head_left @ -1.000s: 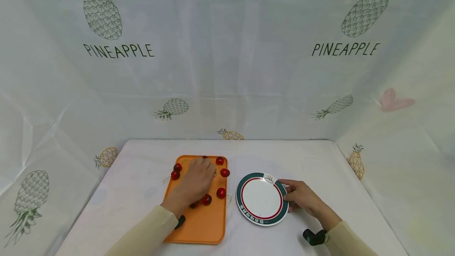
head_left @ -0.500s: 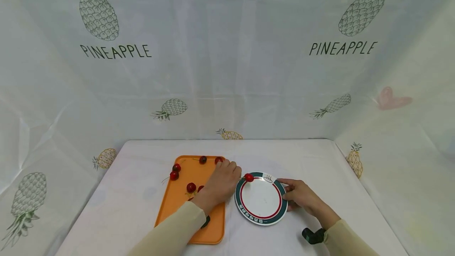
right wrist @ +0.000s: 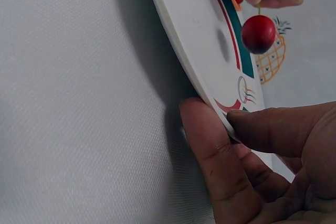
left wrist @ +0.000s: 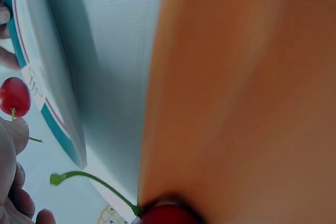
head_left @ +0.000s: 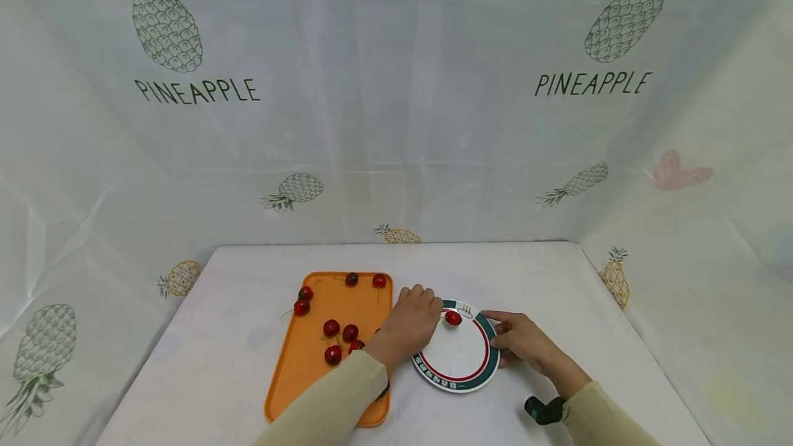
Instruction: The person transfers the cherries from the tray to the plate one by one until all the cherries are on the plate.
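A red cherry (head_left: 453,319) hangs by its green stem over the white plate (head_left: 455,353) with a dark green rim. My left hand (head_left: 411,322) pinches that stem between thumb and finger; the right wrist view shows the cherry (right wrist: 258,34) apart from the plate's surface. On the plate's right edge, my right hand (head_left: 526,344) grips the rim, thumb on top and fingers beneath, as the right wrist view shows. An orange tray (head_left: 303,391) left of the plate bears several more cherries (head_left: 332,354), partly hidden by the left forearm.
The tray and plate lie on a white-covered table (head_left: 204,363). Behind rises a pale curtain (head_left: 396,122) printed with pineapples. In the left wrist view, one cherry (left wrist: 168,214) with a curved stem sits close to the camera at the tray's edge.
My left hand has moved right from the tray to above the plate, carrying a cherry by its stem. The right hand keeps its grip on the plate's rim.
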A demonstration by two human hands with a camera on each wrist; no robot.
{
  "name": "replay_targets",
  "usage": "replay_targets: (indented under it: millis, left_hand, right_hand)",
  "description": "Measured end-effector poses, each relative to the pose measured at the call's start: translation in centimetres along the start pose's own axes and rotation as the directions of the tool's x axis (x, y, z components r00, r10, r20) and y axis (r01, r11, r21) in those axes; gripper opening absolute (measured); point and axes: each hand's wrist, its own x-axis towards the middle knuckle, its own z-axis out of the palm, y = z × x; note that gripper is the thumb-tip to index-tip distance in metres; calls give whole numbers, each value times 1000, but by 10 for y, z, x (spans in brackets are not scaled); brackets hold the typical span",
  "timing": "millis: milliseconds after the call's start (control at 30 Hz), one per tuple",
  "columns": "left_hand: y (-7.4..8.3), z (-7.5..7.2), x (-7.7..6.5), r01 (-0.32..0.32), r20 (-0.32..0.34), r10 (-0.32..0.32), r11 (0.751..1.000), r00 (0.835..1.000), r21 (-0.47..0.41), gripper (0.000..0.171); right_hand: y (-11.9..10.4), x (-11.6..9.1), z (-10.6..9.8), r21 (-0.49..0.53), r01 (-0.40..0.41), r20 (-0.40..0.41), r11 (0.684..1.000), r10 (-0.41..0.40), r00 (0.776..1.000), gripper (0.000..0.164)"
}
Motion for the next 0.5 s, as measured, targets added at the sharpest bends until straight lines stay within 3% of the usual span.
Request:
replay_targets:
  millis: [500]
  left_hand:
    - [6,6,5,-29,69,22,995,997,97,29]
  right_hand:
    - [0,0,3,-7,-6,-26,1000,6,1000,64]
